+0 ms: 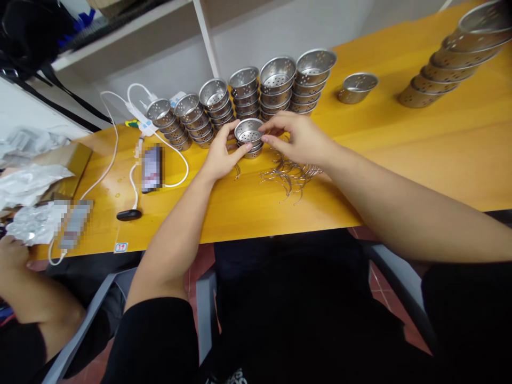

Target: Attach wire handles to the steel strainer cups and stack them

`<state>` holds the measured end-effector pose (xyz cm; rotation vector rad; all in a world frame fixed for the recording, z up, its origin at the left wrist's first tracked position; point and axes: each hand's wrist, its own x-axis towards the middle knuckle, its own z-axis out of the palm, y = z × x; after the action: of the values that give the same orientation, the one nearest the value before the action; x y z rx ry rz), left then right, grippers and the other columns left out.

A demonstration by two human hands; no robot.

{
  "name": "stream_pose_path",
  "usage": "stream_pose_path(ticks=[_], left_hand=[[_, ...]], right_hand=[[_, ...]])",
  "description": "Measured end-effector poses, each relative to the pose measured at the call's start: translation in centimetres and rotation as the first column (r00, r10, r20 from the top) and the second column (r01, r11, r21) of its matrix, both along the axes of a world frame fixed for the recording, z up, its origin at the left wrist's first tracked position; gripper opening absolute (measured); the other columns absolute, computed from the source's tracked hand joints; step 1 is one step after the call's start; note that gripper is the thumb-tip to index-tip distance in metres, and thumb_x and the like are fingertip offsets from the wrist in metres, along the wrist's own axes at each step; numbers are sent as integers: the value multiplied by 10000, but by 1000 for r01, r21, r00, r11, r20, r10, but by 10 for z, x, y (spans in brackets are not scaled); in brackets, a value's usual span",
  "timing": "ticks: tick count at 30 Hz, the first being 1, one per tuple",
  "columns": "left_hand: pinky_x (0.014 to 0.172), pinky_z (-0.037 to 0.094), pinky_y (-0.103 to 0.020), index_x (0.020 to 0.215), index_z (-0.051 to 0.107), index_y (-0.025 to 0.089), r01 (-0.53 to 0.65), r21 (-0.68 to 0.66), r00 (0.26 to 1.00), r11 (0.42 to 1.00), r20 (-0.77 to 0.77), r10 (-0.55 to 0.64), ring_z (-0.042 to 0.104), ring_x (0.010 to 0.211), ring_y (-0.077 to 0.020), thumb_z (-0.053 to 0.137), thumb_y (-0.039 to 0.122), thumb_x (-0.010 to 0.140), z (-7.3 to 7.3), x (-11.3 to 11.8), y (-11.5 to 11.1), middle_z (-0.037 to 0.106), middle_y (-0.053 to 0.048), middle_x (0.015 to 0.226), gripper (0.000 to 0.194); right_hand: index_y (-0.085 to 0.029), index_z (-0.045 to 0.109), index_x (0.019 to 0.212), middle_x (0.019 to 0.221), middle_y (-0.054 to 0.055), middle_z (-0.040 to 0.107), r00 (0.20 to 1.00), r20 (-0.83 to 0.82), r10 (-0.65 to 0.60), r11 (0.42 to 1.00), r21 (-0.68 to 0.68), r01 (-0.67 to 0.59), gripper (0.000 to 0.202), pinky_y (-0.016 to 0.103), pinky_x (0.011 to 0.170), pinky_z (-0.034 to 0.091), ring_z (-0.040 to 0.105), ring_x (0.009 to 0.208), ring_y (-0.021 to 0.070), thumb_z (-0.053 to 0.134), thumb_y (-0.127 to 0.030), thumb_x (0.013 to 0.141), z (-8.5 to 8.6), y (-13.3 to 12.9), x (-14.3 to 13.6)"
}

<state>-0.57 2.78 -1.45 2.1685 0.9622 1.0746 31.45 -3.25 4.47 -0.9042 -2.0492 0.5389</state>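
A short stack of perforated metal cups (249,131) stands on the yellow table between my hands. My left hand (224,152) is wrapped around the stack's left side, thumb at the front and fingers behind. At the right rim of the top cup is my right hand (294,137), its thumb and index finger bent close together; whatever they may pinch is too small to make out. Thin curved metal wires (290,173) lie in a loose pile below my right hand, and a few more wires (237,171) lie beside my left wrist.
Several cup stacks (278,80) line the back. A single cup (357,88) and a tall leaning stack (448,69) stand right. Left are a phone (152,168), white cables, a black oval object (128,215) and plastic bags (28,176). Another person's arm (36,298) shows at far left.
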Motion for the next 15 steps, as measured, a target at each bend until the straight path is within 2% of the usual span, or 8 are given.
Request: stream_pose_path(ticks=[6, 8, 10, 12, 14, 15], left_hand=[[1263, 778, -622, 1807, 564, 358, 21, 11, 1000, 1000, -6, -21, 809, 1654, -443, 860, 1081, 1007, 0, -1, -1, 686, -211, 1913, 1118], [1293, 763, -634, 1848, 529, 370, 15, 26, 1000, 1000, -19, -14, 798, 1670, -451, 873, 1064, 1012, -2, -4, 0, 661, -215, 1938, 1140], [1330, 739, -647, 1896, 480, 396, 7, 39, 1000, 999, -30, -6, 769, 1712, -466, 911, 1058, 986, -5, -7, 3, 623, -214, 1976, 1204], [1355, 718, -662, 1924, 442, 419, 2, 46, 999, 999, -38, 0, 735, 1752, -484, 939, 1073, 945, -7, -9, 6, 593, -212, 2000, 1278], [1358, 711, -671, 1931, 428, 429, 5, 41, 999, 999, -45, -3, 715, 1770, -496, 940, 1099, 916, -8, -11, 8, 575, -210, 2012, 1319], [1353, 713, -672, 1930, 428, 430, 8, 36, 999, 999, -49, -6, 713, 1770, -500, 938, 1109, 907, -8, -12, 8, 565, -211, 2018, 1330]], right_hand=[[-316, 948, 1425, 1371, 164, 904, 1000, -16, 1, 1000, 17, -1, 519, 711, 1187, 732, 854, 1200, 429, 787, -768, 1227, 0, -3, -4], [-311, 933, 1389, 1346, 155, 918, 998, -39, -50, 998, 26, 51, 534, 690, 1155, 737, 850, 1162, 419, 797, -800, 1220, 7, -5, 1], [-305, 908, 1299, 1293, 144, 923, 981, -93, -170, 983, 59, 175, 468, 642, 1117, 740, 838, 1130, 393, 782, -754, 1253, 17, -2, 15], [-302, 880, 1224, 1255, 138, 912, 922, -172, -347, 922, 120, 369, 310, 582, 1084, 735, 829, 1125, 362, 734, -563, 1310, 30, 6, 35], [-287, 879, 1225, 1268, 145, 900, 801, -248, -545, 788, 176, 590, 196, 519, 1025, 728, 848, 1122, 344, 696, -282, 1293, 41, 17, 57], [-235, 896, 1291, 1362, 174, 898, 747, -235, -621, 731, 170, 661, 242, 469, 1028, 719, 866, 1226, 329, 685, -123, 1254, 46, 23, 68]])
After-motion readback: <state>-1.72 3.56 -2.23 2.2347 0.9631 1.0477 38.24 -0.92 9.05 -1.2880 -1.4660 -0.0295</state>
